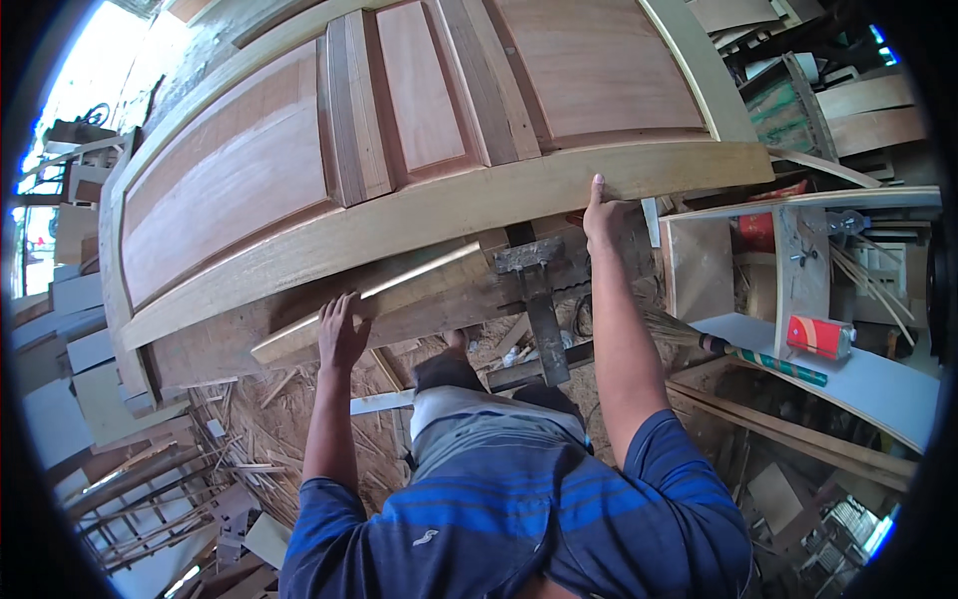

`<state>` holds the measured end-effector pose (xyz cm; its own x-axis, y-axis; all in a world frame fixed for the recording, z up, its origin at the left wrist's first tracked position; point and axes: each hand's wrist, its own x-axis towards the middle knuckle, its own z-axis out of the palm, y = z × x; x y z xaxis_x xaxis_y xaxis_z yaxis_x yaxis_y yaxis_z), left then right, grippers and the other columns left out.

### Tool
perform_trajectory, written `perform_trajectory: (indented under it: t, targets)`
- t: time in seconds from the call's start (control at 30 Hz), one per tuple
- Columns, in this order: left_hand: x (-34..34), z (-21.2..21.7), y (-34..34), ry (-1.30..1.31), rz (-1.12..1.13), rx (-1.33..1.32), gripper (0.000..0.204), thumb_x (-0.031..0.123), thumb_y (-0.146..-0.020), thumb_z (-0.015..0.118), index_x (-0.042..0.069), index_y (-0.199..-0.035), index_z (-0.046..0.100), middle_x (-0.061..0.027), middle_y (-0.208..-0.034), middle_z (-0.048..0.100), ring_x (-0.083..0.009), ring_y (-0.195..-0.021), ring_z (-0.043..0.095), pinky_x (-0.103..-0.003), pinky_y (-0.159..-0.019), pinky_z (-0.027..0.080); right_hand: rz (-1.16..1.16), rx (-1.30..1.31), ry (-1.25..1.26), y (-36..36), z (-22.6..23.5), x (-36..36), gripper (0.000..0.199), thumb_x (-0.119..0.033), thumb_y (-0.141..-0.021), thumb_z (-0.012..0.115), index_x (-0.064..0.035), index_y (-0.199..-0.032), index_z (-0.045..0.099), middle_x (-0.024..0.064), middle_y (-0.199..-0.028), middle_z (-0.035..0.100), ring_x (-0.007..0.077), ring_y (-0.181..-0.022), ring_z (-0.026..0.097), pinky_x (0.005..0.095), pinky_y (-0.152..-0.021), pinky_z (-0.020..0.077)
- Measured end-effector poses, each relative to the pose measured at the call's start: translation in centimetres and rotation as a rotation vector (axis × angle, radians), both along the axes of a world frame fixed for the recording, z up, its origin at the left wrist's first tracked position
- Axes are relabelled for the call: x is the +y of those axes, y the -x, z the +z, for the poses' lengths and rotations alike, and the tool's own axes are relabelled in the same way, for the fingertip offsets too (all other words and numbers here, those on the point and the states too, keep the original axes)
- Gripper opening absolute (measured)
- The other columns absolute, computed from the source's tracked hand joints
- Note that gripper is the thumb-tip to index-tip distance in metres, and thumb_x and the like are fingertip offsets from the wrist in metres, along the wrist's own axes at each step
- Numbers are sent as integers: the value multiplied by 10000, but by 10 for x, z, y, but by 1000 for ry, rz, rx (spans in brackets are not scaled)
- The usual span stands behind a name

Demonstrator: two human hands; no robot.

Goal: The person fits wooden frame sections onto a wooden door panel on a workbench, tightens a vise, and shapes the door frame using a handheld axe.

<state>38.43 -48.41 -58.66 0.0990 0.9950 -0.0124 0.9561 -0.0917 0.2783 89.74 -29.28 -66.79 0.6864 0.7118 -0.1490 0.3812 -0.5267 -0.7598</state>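
- Right hand (605,218) grips the near edge of the panelled door (439,208) on the surface (205,355); pulling could shift it.
- Left hand (343,334), loosely open, rests on a wooden strip (424,283); uneven pressure could tip it.

Wood shavings (238,434) and thin offcuts are strewn across the floor (384,439), and pale boards (85,319) are heaped toward its left edge; strong light is let in at the far left through what may be an open doorway (125,50), too washed out to be made out. On the right, a shelf unit (699,265) is divided by an upright (800,290), near whose foot a red packet (816,337) is set on the white lower board (888,384).
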Motion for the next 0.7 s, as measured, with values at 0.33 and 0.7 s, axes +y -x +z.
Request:
perform_trajectory:
  t: [0.33, 0.7]
  targets:
    - [61, 76, -150, -255, -221, -25, 592, 192, -772, 856, 205, -1338, 683, -77, -1258, 646, -333, -1176, 592, -464, -1020, 489, 200, 569, -52, -10, 44, -43, 885, -576, -927, 754, 48, -1486, 468, 246, -1461, 562, 356, -1203, 664, 448, -953, 563]
    - [110, 55, -262, -292, -411, -324, 451, 198, -867, 783, 130, -1308, 720, -102, -1244, 666, -346, -1172, 588, -463, -1022, 478, 192, 233, -300, -70, 85, -65, 730, -505, -909, 808, 55, -1330, 601, 226, -1255, 695, 331, -1153, 681, 436, -982, 531]
